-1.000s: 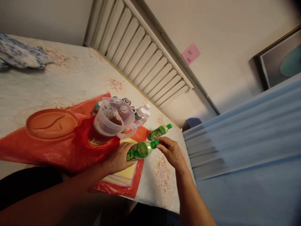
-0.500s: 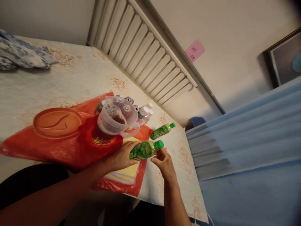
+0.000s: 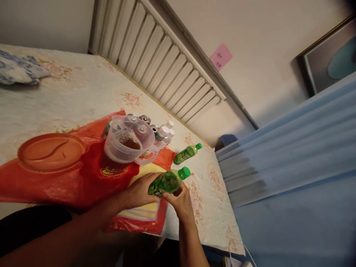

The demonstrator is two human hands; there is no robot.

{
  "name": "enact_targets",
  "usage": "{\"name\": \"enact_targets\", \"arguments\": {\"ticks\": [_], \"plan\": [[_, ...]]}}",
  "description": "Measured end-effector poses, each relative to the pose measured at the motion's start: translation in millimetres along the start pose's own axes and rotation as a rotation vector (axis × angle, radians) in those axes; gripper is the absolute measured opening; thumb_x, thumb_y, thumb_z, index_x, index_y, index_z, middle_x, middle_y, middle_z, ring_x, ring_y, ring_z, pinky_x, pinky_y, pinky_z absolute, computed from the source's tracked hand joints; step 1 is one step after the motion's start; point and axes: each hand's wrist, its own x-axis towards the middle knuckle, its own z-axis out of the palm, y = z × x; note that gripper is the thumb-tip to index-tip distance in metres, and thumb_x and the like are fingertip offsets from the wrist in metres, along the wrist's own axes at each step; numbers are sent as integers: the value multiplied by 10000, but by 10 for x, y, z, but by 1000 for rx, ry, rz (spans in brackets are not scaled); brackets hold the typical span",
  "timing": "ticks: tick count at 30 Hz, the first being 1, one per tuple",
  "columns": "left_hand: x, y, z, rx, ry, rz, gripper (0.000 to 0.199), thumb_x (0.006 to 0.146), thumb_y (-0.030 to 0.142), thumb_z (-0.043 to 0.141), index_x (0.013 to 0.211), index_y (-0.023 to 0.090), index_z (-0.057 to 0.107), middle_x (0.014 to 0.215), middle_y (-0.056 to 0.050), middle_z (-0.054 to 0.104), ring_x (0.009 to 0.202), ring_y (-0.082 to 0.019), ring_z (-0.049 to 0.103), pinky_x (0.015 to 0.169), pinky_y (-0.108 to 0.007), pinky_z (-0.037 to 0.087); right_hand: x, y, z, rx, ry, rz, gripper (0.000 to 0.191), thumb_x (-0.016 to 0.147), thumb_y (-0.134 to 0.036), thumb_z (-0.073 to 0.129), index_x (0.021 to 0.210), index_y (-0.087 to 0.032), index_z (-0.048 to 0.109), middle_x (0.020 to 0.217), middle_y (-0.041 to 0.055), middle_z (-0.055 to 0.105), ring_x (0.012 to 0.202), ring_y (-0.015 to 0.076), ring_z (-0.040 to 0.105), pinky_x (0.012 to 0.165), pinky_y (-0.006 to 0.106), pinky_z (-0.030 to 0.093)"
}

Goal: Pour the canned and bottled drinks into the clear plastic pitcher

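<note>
While left hand and right hand grip the green-capped bottle, its squishy-looking middle seems best to hold.

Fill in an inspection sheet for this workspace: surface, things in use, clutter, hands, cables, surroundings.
Surface: table with a pale floral cover; red plastic sheet spread over part.
Things in use: green bottle, tilted, green cap on; second green bottle beyond it; clear pitcher holding foamy brown liquid.
Clutter: orange disc; cans and white-capped bottles behind the pitcher; blue-and-white cloth.
Hands: left hand grips the nearer bottle's lower part; right hand at its side, thumb touching, fingers partly hidden.
Cables: thin white cord near the table corner.
Surroundings: radiator, pink note, framed picture, blue curtain.
</note>
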Motion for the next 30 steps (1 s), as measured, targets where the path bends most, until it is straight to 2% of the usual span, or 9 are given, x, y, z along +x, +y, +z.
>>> {"name": "enact_targets", "arguments": {"ticks": [4,7,11,13,17,23,30], "plan": [[-4,-114,41,-26,-55,-34,828,651,209,745,1438,232,489,1477,-102,573,1356,-313,538,1159,-493,417,-27,-40,-177,-18,42,8,488,625,-333,886,1059,-206,702,1009,65,791,928,270,747,873,410,608],[-5,-205,67,-16,-43,-52,764,678,273,752,1407,225,529,1460,-124,591,1341,-317,555,1138,-495,440,13,-16,-440,-31,115,5,447,634,-362,886,1012,-192,720,976,73,796,913,278,748,858,419,607],[0,-258,87,-32,-22,-109,559,741,282,661,1293,210,618,1292,-121,699,1096,-272,695,974,-422,563,151,142,-866,-22,268,-3,454,627,-390,883,999,-180,728,978,78,793,920,282,741,836,419,599],[10,-271,96,-14,-12,-132,508,743,279,634,1245,204,641,1204,-113,731,990,-253,716,909,-404,585,243,246,-1059,-56,350,-5,448,624,-401,878,982,-173,733,962,77,790,903,275,735,815,406,591],[46,-318,112,15,-7,-143,467,750,295,612,1203,189,647,1084,-94,753,912,-222,712,863,-380,592,465,469,-1344,-105,469,8,503,591,-432,878,986,-156,735,967,81,784,911,273,722,817,400,576],[92,-369,116,-5,-6,-174,427,775,322,609,1181,196,650,1024,-75,755,884,-206,711,845,-368,596,854,821,-1550,-179,515,3,504,588,-467,840,985,-169,752,904,63,778,900,277,702,797,401,562],[118,-362,133,-6,-34,-244,451,786,361,580,1187,165,639,1044,-102,747,909,-217,714,868,-391,593,1244,1063,-1601,-205,543,6,504,591,-487,817,970,-164,739,862,43,760,839,239,661,763,365,531]]}}
